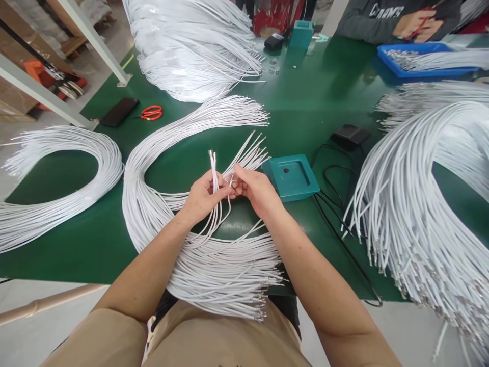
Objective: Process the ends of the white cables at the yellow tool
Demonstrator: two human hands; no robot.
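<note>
Green tabletop (332,97) bears scissors (152,112) and teal box (293,191); left fingers (222,193) and right fingers (240,187) grasp white cables (214,171).

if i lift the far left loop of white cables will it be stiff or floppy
The far left loop of white cables will probably sag, being many thin strands lying in a curve. Its ends may splay, as they already fan out at the top. It could feel fairly heavy, with so many strands together.

cables (215,171) in hands (203,198) | phone (119,112) left of scissors (152,112) | box (297,193) right of hands | tray (405,72) before co-worker (362,23)
</note>
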